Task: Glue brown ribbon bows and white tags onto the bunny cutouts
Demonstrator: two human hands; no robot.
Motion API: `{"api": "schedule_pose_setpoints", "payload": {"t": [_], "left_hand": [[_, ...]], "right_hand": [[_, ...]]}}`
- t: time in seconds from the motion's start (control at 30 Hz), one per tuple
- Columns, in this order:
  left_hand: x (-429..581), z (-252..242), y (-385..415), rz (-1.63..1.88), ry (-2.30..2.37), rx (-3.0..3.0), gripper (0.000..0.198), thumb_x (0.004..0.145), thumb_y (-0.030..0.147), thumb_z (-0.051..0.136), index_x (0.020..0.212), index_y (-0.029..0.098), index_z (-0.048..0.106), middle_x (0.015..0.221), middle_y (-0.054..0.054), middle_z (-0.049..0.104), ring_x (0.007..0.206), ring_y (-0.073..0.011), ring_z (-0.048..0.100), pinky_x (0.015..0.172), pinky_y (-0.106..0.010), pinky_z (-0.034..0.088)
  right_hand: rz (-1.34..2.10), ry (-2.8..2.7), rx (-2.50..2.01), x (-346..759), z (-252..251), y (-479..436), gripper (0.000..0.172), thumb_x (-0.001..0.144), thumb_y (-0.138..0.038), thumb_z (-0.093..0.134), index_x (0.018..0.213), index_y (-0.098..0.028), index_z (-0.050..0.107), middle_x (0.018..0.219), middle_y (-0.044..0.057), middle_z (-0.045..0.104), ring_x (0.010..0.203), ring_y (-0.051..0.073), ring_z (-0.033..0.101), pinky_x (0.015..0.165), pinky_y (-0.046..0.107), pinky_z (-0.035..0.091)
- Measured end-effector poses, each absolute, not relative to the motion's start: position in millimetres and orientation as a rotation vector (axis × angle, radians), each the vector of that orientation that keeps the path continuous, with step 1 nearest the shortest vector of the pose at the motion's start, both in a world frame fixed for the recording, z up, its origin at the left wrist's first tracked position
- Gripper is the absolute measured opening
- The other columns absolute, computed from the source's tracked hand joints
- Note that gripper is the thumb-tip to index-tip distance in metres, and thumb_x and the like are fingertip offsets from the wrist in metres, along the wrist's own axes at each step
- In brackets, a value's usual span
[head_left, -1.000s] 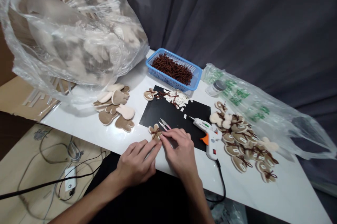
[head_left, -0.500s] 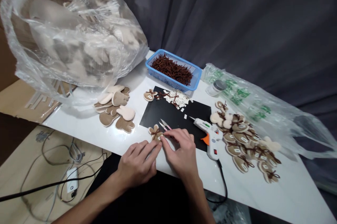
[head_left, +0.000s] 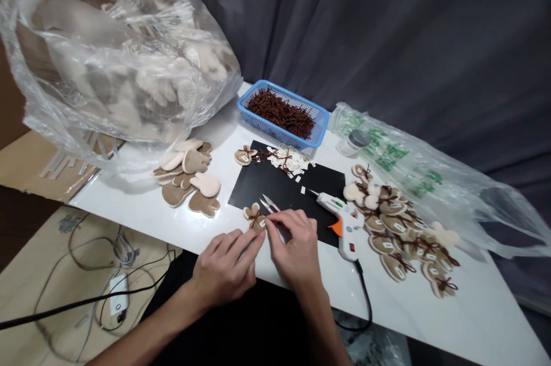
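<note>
A brown bunny-shaped fabric piece (head_left: 253,214) with a dark brown bow and a small white label lies at the table's front edge. My left hand (head_left: 226,265) has its fingers curled, with the tips on the piece's lower edge. From the other side, my right hand (head_left: 297,248) pinches the piece by the label with thumb and forefinger. Both hands partly cover it. Thread snips (head_left: 269,203) lie just beyond my right fingers, their handles hidden under that hand. A white glue gun (head_left: 344,214) with an orange trigger rests to the right, nozzle pointing left.
Behind the black mat (head_left: 253,182) is a blue basket (head_left: 316,132) of brown bows. White labels (head_left: 295,162) lie on the mat. Plain bunny pieces (head_left: 202,202) are left, bowed ones (head_left: 394,225) right. A big plastic bag (head_left: 142,67) and a jar (head_left: 353,142) stand behind.
My right fingers have shifted very slightly at the label, and the bunny piece has turned a little with them. My left hand stays in place.
</note>
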State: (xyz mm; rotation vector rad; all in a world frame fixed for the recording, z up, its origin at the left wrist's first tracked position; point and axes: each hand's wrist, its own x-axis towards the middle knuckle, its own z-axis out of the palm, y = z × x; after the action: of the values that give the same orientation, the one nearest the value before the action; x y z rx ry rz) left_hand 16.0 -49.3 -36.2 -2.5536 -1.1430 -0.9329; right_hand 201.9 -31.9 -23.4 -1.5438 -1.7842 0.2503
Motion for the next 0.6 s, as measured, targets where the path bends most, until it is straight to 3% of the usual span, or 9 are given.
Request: {"api": "schedule_pose_setpoints", "payload": {"t": [0.33, 0.6], "left_hand": [[14.3, -40.3, -50.5, -0.894, -1.156, -2.558, 0.045, 0.09, 0.02, 0.063, 0.132, 0.02, 0.079, 0.122, -0.007, 0.084, 0.104, -0.0228, 0.073, 0.091, -0.035, 0.05], [13.7, -38.4, -50.2, -0.892, -1.145, -2.562, 0.045, 0.092, 0.017, 0.061, 0.133, 0.018, 0.078, 0.124, -0.007, 0.084, 0.104, -0.022, 0.074, 0.094, -0.035, 0.05]], "right_hand": [[0.208, -1.825, -1.544, 201.3, -22.5, -33.9, 0.004, 0.1, -0.023, 0.071, 0.096, -0.023, 0.074, 0.089, 0.002, 0.078, 0.086, 0.023, 0.065, 0.08, 0.039, 0.035], [0.287, -1.76, -1.517, 202.3, -21.9, -33.0, 0.012, 0.103, -0.024, 0.069, 0.092, -0.024, 0.074, 0.082, 0.0, 0.075, 0.08, 0.022, 0.064, 0.078, 0.038, 0.036]]}}
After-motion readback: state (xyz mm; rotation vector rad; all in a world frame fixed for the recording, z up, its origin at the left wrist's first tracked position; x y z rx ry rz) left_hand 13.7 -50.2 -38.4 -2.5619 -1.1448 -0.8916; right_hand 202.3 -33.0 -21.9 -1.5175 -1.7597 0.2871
